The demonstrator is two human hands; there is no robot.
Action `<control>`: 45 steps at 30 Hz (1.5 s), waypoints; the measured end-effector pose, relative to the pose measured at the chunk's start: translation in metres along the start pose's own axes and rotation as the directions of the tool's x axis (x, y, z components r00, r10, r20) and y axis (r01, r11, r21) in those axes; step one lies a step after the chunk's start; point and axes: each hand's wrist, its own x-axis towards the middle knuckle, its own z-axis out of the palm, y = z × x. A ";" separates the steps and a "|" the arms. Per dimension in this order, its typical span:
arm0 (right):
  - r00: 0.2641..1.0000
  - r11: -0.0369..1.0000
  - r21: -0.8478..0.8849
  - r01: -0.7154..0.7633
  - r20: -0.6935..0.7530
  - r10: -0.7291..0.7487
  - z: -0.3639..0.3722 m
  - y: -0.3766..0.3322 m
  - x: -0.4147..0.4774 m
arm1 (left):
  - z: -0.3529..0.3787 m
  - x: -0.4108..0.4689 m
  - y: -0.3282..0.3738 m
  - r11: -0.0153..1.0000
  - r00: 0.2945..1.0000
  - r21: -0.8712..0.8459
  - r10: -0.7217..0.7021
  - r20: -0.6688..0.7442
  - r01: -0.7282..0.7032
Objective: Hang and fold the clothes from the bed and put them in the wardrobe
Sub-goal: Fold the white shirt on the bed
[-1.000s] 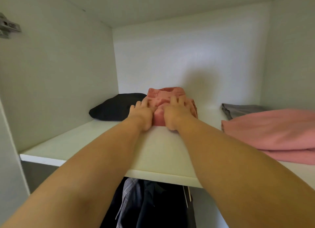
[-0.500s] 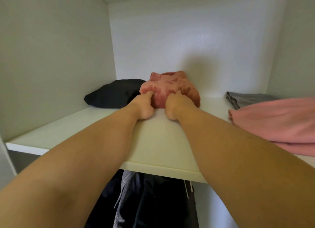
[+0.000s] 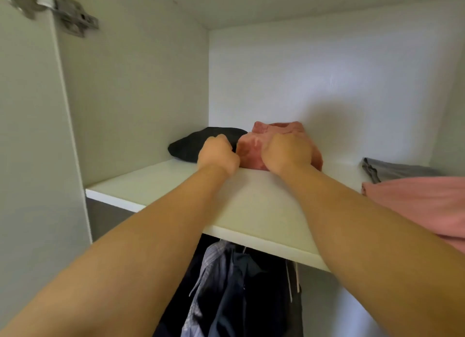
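— Centre frame, on the wardrobe shelf (image 3: pixel 156 188): salmon bundle (image 3: pixel 253 149), just right of a black garment (image 3: pixel 191 147).
— Hands?
— Right hand (image 3: pixel 286 152) curled over the bundle's front, gripping it. Left hand (image 3: pixel 217 155) fisted at its left edge; grip impossible to tell.
— Elsewhere?
— Pink folded stack (image 3: pixel 415 203) and grey garment (image 3: pixel 397 170) at right edge; dark shirts (image 3: pixel 239 286) hanging below the shelf.

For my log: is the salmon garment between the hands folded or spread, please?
Folded: the salmon garment sits as a compact bundle.

Shelf (image 3: pixel 156 185) front open; black garment (image 3: pixel 191 145) left, pink stack (image 3: pixel 415 203) right.
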 end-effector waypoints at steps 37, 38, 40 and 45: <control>-0.751 0.016 0.781 0.625 0.606 -0.263 0.149 -0.266 -1.165 | -0.199 -1.252 -0.423 -0.635 -0.688 -0.332 -0.723 -0.061 0.697; -0.756 0.000 0.781 0.624 0.604 -0.253 0.152 -0.265 -1.180 | -0.203 -1.271 -0.433 -0.641 -0.699 -0.345 -0.712 -0.064 0.685; -0.768 -0.007 0.786 0.618 0.602 -0.220 0.157 -0.263 -1.207 | -0.211 -1.305 -0.454 -0.651 -0.677 -0.269 -0.736 -0.006 0.710; -0.780 0.025 0.793 0.609 0.605 -0.159 0.170 -0.258 -1.258 | -0.210 -1.370 -0.494 -0.622 -0.617 -0.011 -0.779 0.112 0.783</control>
